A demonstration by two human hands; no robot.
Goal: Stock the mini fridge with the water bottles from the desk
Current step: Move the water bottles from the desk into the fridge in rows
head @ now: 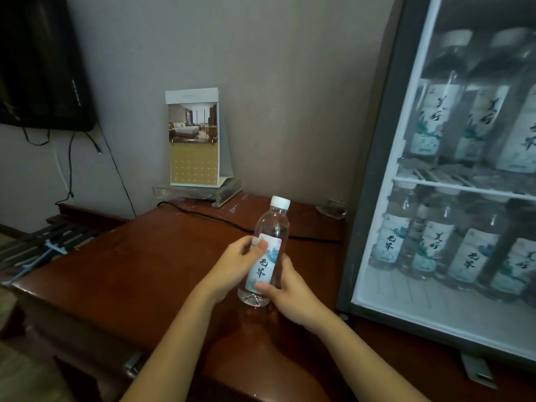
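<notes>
Step in hand: transfer of one bottle (266, 264), held over the desk (130, 271), not yet in the fridge (374, 169). Bottle: capped, near upright, top tilted slightly right, seemingly just above the desk top, left of the fridge front. Left hand (236, 264): wrapped round the upper label, thumb across the front. Right hand (290, 291): gripping low, thumb at the label's lower edge. Hands close together, both clamped on the bottle. Fridge: glass front, two shelves lined with like bottles; door appears closed. Next move, by judgement: free one hand to open the door, then find a gap, which looks scarce.
</notes>
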